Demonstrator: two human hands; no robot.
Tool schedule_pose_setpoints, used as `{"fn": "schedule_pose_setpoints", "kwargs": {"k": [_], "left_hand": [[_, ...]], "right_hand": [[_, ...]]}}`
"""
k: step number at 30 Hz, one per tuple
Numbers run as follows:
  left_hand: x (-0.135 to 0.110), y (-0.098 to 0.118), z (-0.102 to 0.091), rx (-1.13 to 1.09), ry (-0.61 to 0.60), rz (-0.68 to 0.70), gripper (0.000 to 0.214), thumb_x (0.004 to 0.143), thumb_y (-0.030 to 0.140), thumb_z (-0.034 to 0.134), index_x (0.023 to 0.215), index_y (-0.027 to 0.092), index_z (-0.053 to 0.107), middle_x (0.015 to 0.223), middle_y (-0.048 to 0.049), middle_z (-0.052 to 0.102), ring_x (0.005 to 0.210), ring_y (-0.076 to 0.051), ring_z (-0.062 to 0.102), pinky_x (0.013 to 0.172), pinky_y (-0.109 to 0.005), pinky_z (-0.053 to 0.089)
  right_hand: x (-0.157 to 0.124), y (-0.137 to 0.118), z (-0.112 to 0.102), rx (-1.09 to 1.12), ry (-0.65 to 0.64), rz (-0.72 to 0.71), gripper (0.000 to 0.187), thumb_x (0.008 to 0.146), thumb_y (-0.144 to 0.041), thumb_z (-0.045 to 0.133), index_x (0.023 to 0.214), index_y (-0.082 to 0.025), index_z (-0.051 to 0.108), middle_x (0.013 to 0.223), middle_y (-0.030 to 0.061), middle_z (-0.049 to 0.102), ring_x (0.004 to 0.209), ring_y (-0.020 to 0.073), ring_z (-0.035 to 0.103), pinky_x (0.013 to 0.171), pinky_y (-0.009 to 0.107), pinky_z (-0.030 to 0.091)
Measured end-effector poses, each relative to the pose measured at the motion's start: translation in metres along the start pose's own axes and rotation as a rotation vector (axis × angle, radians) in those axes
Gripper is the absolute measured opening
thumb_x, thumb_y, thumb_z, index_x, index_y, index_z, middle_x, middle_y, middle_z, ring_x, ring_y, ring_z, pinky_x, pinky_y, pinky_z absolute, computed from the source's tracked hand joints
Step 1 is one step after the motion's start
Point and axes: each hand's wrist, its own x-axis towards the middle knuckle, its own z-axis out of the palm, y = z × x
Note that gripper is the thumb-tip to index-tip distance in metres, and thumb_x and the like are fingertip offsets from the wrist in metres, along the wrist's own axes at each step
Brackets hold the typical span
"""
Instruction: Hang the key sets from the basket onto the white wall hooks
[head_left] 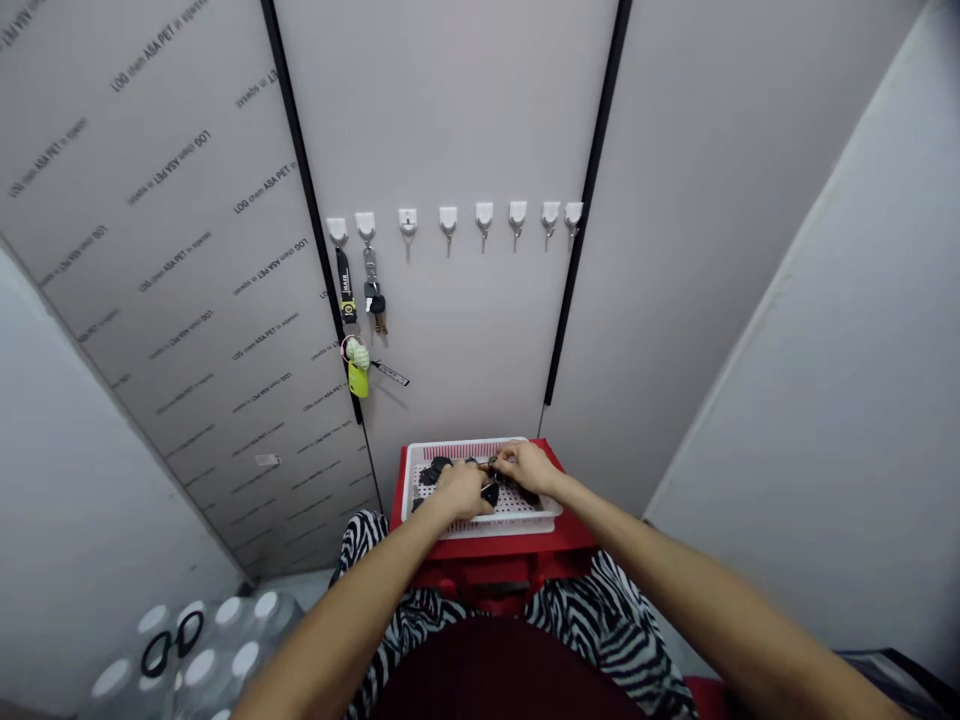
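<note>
A white perforated plastic basket (pixel 551 512) sits in front of me with several black-headed keys (pixel 435 470) in it. My left hand (pixel 461 490) is inside the basket, its thumb and fingers closed around a black key fob (pixel 490 493). Beside it, my right hand (pixel 526 467) pinches a small brass-coloured key (pixel 492 463) between thumb and fingertips. Its finer details are too small to make out. Another dark item (pixel 528 495) lies beneath my right wrist.
A row of white adhesive hooks (pixel 448 218) runs across the wall panel. From the leftmost hangs a black strap (pixel 346 285) with a yellow-green tag (pixel 358 380); the second holds a key bunch (pixel 374 295). Below the basket is a red stool (pixel 510 545). Capped bottles (pixel 202 665) stand lower left.
</note>
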Motion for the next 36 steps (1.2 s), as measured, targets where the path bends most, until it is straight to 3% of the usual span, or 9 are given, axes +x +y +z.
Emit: {"fn": "schedule_pose_setpoints", "kwargs": {"k": [4, 7, 13, 16, 20, 24, 27, 32, 36], "left_hand": [[-0.002, -0.011, 0.009, -0.25, 0.1, -0.146, 0.022, 0.058, 0.023, 0.047, 0.079, 0.018, 0.052, 0.077, -0.0037, 0.055, 0.073, -0.016, 0.049, 0.065, -0.026, 0.036], [0.0, -0.018, 0.012, -0.571, 0.149, -0.14, 0.021, 0.06, 0.02, 0.046, 0.08, 0.014, 0.05, 0.074, -0.0021, 0.055, 0.068, -0.013, 0.049, 0.063, -0.024, 0.036], [0.0, -0.017, 0.003, -1.215, 0.143, -0.104, 0.028, 0.058, 0.011, 0.047, 0.086, 0.011, 0.046, 0.074, -0.0013, 0.055, 0.066, -0.009, 0.049, 0.063, -0.021, 0.037], [-0.005, -0.017, -0.002, -1.244, 0.076, -0.129, 0.038, 0.053, 0.009, 0.051, 0.09, 0.013, 0.046, 0.069, 0.001, 0.055, 0.061, -0.008, 0.048, 0.059, -0.02, 0.037], [-0.008, -0.016, -0.005, -1.185, 0.051, -0.099, 0.044, 0.049, 0.007, 0.053, 0.092, 0.015, 0.047, 0.068, 0.0031, 0.053, 0.06, -0.007, 0.046, 0.058, -0.018, 0.036], [-0.006, -0.02, -0.007, -1.098, 0.042, -0.108, 0.021, 0.058, 0.022, 0.047, 0.076, 0.012, 0.053, 0.057, 0.003, 0.05, 0.052, -0.007, 0.043, 0.051, -0.018, 0.033], [-0.005, -0.025, -0.009, -1.03, 0.084, -0.152, 0.028, 0.064, 0.033, 0.038, 0.059, 0.01, 0.053, 0.047, 0.0031, 0.045, 0.046, -0.006, 0.038, 0.046, -0.018, 0.03], [-0.008, -0.03, -0.02, -1.057, 0.129, -0.111, 0.017, 0.06, 0.025, 0.043, 0.053, 0.011, 0.051, 0.048, 0.0033, 0.046, 0.047, -0.006, 0.037, 0.048, -0.018, 0.029], [-0.007, -0.032, -0.037, -1.202, 0.261, -0.09, 0.015, 0.059, 0.023, 0.044, 0.056, 0.011, 0.051, 0.049, 0.003, 0.047, 0.046, -0.005, 0.037, 0.05, -0.018, 0.03]], "right_hand": [[0.001, -0.004, 0.0, 0.086, 0.135, 0.09, 0.023, 0.066, -0.032, 0.039, 0.057, -0.014, 0.052, 0.059, 0.0016, 0.055, 0.059, 0.0111, 0.049, 0.056, 0.022, 0.035], [0.004, -0.013, -0.002, 0.335, 0.181, 0.093, 0.022, 0.067, -0.032, 0.039, 0.056, -0.014, 0.047, 0.055, 0.0009, 0.053, 0.053, 0.0097, 0.049, 0.052, 0.021, 0.036], [0.003, -0.034, -0.002, 0.999, -0.052, 0.322, 0.017, 0.071, -0.032, 0.036, 0.064, -0.016, 0.039, 0.058, 0.0001, 0.054, 0.043, 0.0059, 0.05, 0.044, 0.017, 0.036], [0.003, -0.039, 0.001, 1.144, -0.061, 0.347, 0.018, 0.07, -0.034, 0.038, 0.066, -0.017, 0.038, 0.06, -0.0005, 0.055, 0.045, 0.0056, 0.05, 0.044, 0.017, 0.036], [0.007, -0.045, 0.004, 1.077, -0.058, 0.351, 0.019, 0.063, -0.035, 0.048, 0.07, -0.018, 0.042, 0.055, -0.0034, 0.052, 0.042, 0.0043, 0.046, 0.039, 0.015, 0.031], [0.013, -0.051, 0.003, 0.86, -0.212, 0.367, 0.023, 0.063, -0.039, 0.045, 0.066, -0.017, 0.048, 0.045, -0.0035, 0.048, 0.036, 0.0051, 0.041, 0.035, 0.016, 0.027], [0.019, -0.055, 0.002, 0.843, -0.294, 0.384, 0.017, 0.061, -0.032, 0.047, 0.065, -0.016, 0.049, 0.042, -0.0039, 0.047, 0.035, 0.0057, 0.042, 0.036, 0.017, 0.029], [0.029, -0.068, -0.001, 1.231, -0.056, 0.274, 0.017, 0.056, -0.019, 0.049, 0.072, -0.016, 0.045, 0.057, -0.002, 0.054, 0.044, 0.0054, 0.046, 0.043, 0.018, 0.035], [0.039, -0.088, -0.013, 1.211, 0.172, 0.138, 0.018, 0.052, -0.021, 0.052, 0.066, -0.016, 0.041, 0.057, -0.0017, 0.054, 0.046, 0.0057, 0.046, 0.043, 0.017, 0.035]]}}
